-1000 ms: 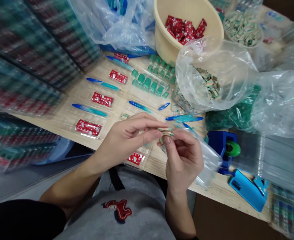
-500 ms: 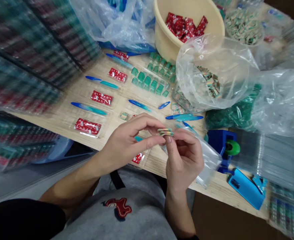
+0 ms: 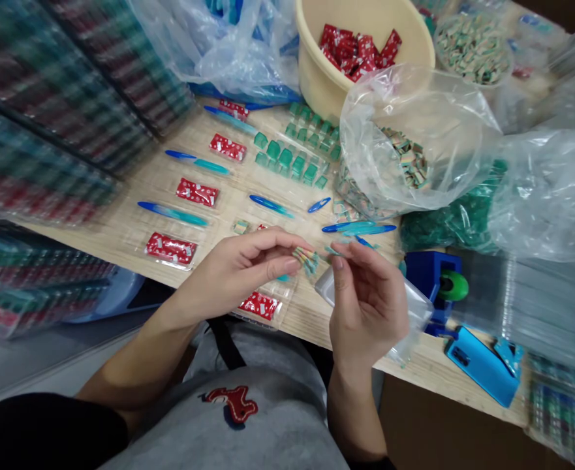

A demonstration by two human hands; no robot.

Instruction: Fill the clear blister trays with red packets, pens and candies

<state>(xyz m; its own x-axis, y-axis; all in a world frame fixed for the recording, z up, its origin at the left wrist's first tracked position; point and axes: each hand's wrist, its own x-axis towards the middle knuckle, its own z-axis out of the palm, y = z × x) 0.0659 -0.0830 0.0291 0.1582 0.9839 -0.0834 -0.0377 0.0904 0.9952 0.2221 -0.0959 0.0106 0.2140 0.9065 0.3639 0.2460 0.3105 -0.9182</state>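
Note:
Above the near table edge, my left hand (image 3: 248, 264) pinches a few small striped pads (image 3: 307, 259), fanned out between thumb and fingers. A short gap to the right, my right hand (image 3: 368, 297) is closed, with a thin greenish piece (image 3: 335, 250) at its fingertips, probably one more such pad. Under my hands lie clear plastic trays, one with a red dotted packet (image 3: 260, 305). A single striped pad (image 3: 241, 226) sits in a tray behind my left hand. Blue-teal pointed sticks (image 3: 359, 228) lie beyond my right hand.
A cream tub (image 3: 316, 78) holds red packets. Beside it, an open clear bag (image 3: 444, 130) contains striped pads. Green caps (image 3: 284, 158) stand in rows. At right are a blue tape dispenser (image 3: 427, 281) and a blue phone (image 3: 483, 365). Packed trays (image 3: 47, 98) are stacked at left.
My hands have moved apart. The pads, earlier stacked between both hands, are now fanned in my left hand, with a thin piece drawn away in my right.

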